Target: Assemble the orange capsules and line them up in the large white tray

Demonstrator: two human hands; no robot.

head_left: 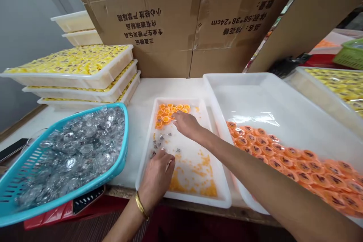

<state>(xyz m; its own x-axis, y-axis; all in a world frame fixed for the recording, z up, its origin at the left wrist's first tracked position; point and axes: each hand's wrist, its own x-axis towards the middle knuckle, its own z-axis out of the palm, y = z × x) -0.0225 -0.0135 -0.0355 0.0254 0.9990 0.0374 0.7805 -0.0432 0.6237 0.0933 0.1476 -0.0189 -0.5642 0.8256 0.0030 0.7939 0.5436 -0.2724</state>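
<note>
My right hand (187,124) reaches into the middle white tray (228,196), its fingers pinched together at a cluster of small orange round cups (166,119). Whatever sits between those fingertips is too small to make out. Lower down in the same tray, my left hand (159,172) is curled, with a gold bangle at the wrist. Its fingertips are beside several tiny dark-grey pieces (159,145), and what they hold, if anything, is hidden. Orange residue (184,183) is smeared over the tray's near end.
A blue basket (124,136) of clear plastic domes (87,147) stands at left. Behind it are stacked trays (113,72) of yellow pieces. To the right, a larger white tray (244,94) holds orange cups with dark centres (292,162). Cardboard (170,60) walls the back.
</note>
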